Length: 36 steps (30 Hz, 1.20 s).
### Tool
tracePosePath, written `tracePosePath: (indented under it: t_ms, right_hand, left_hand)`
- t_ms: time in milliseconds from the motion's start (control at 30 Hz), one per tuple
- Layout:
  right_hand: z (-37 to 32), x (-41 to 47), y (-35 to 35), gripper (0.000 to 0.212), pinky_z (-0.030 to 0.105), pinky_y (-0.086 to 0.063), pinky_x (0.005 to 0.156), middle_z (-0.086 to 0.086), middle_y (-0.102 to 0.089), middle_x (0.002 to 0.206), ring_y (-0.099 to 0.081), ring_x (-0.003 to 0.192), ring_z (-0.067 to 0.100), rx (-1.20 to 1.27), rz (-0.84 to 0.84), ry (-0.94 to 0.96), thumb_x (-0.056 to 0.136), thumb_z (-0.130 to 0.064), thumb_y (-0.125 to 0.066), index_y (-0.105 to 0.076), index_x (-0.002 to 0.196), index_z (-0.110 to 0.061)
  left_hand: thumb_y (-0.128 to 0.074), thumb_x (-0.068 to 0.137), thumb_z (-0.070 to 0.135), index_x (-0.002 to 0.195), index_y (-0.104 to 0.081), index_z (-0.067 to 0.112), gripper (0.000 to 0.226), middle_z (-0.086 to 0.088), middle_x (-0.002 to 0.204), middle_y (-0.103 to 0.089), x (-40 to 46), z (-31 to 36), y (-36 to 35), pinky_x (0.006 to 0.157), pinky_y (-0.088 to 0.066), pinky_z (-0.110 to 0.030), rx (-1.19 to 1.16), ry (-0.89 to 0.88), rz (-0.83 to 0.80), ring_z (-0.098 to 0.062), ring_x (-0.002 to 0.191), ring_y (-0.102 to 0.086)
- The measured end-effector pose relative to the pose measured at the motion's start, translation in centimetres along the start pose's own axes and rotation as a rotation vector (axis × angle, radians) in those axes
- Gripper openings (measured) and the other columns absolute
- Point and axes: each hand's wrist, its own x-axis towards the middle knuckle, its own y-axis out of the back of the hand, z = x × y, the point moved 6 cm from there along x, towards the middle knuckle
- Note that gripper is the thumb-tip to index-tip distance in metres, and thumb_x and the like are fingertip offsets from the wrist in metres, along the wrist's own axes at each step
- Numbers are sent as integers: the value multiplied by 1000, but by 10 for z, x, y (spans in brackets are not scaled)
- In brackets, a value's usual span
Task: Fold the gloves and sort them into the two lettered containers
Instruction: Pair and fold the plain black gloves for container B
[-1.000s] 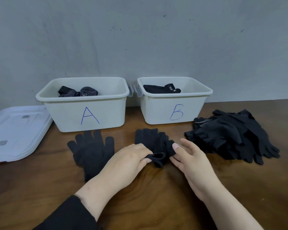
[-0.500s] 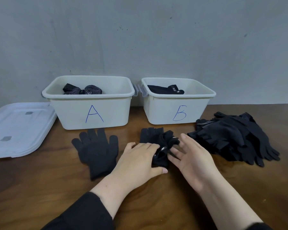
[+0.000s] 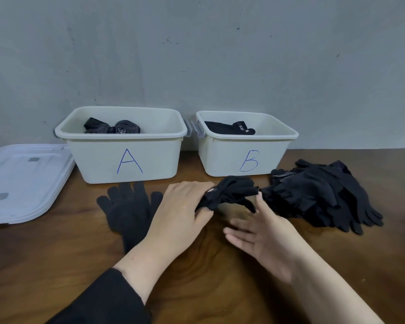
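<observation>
My left hand grips a folded black glove bundle and holds it just above the table, in front of container B. My right hand lies below the bundle with its fingers spread and holds nothing. A flat black glove lies on the table in front of container A. Container A holds dotted black gloves. Inside container B lies a plain black folded glove.
A pile of several loose black gloves lies on the wooden table at the right. A white lid rests at the left edge. Both containers stand against the grey wall.
Both hands were working the glove on the table. Now my left hand has lifted the folded bundle up and to the right, and my right hand has let go and opened.
</observation>
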Motion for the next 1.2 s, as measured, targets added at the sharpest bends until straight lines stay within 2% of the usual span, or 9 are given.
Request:
tracePosePath:
  t_ms: [67,133,233,300,467,667,833,1100,1200]
  right_hand:
    - [3,-5,-8,85,52,-58,93,27,-61,132,-69,109,44,105,-117,-109,92,-61,-55,-27,157,-12]
    - [-6,-11,-15,89,53,-53,100,27,-61,135,-64,119,43,210,-218,-123,90,-70,-47,-39,151,-6]
    - [-31,-17,-8,87,59,-53,94,26,-68,123,-68,112,43,216,-141,-61,85,-76,-48,-62,130,-3]
    - [-47,-20,1,71,55,-57,90,22,-73,115,-72,104,38,63,-73,-39,90,-66,-54,-72,118,-3]
    - [-74,-18,9,30,54,-43,112,16,-74,116,-68,114,35,-308,-42,60,95,-17,-64,-69,122,-3]
    - [-136,-21,15,22,36,-63,71,17,-76,109,-75,93,28,-336,42,264,98,-7,-59,-68,118,-3]
    - [-203,-16,14,14,35,-64,68,14,-77,102,-76,84,20,-371,89,406,99,-7,-57,-68,108,-6]
    - [-286,46,-13,10,28,-61,58,4,-77,79,-76,72,14,-405,148,546,101,-6,-55,-62,94,-11]
    - [-286,94,-28,9,29,-60,56,9,-75,90,-76,72,17,-379,131,456,101,-6,-54,-63,100,-8]
  left_hand:
    - [-58,92,23,123,-59,30,31,16,119,-61,-2,3,0,103,-37,-30,-52,-77,3,-3,116,-51]
    - [-57,93,26,124,-59,29,31,15,126,-59,-5,11,-3,108,-34,-31,-49,-199,-59,-5,124,-48]
    - [-59,94,28,127,-57,34,34,16,140,-49,-6,15,-8,113,-31,-38,-1,-263,-172,-9,137,-36]
    - [-63,93,26,129,-55,40,39,16,147,-40,-5,17,-8,116,-28,-41,31,-274,-212,-11,143,-27]
    - [-70,88,17,136,-49,42,58,11,158,-27,-2,25,-7,120,-11,-38,85,-350,-250,-7,151,-7]
    - [-55,96,15,146,-41,35,56,17,158,-27,14,8,9,116,-5,-21,137,-142,-104,7,146,-7]
    - [-50,99,27,148,-38,32,51,15,145,-45,50,6,23,114,-22,-22,115,-23,-62,-2,134,-33]
    - [-52,96,28,141,-52,22,45,8,139,-52,126,-7,23,110,-22,-32,282,-19,-53,-15,134,-41]
    - [-48,96,30,128,-59,21,35,8,134,-53,142,-19,13,109,-21,-34,356,-21,-100,-15,133,-41]
